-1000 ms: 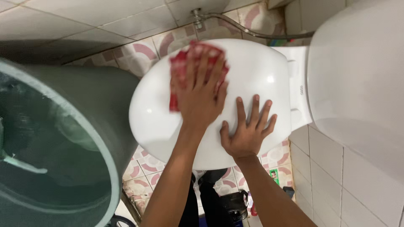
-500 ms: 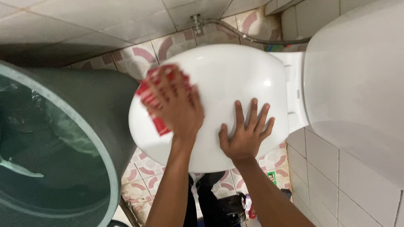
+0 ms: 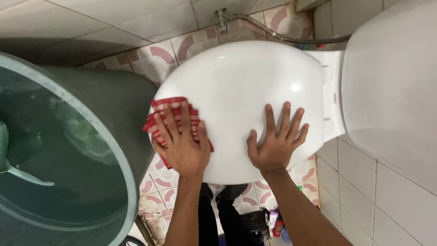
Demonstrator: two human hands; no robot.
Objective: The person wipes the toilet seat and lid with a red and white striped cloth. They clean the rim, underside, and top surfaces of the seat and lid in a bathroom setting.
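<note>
Head view: the left hand lies flat on a red-and-white checked cloth, its fingers spread wide and pressing the cloth down instead of gripping it. The cloth sits at the front left edge of the closed white toilet lid, partly over the rim on the side next to the green water barrel. The right hand is bare and holds nothing; its fingers are splayed wide and flat on the lid's near edge, well apart from the cloth, and look to be bracing the lid. Behind the lid stands the white tank, with a metal hose running along the tiled wall above it. Patterned floor tiles show around the bowl.

The step in hand looks like wiping the lid, with the cloth now on the front left rim. The gloss over the middle and the hinge side gives no sign of which parts are already wiped. A next stroke would call for even palm pressure to keep the cloth from bunching or slipping off the curved edge, while the right hand steadies the lid and keeps out of the cloth's way.
</note>
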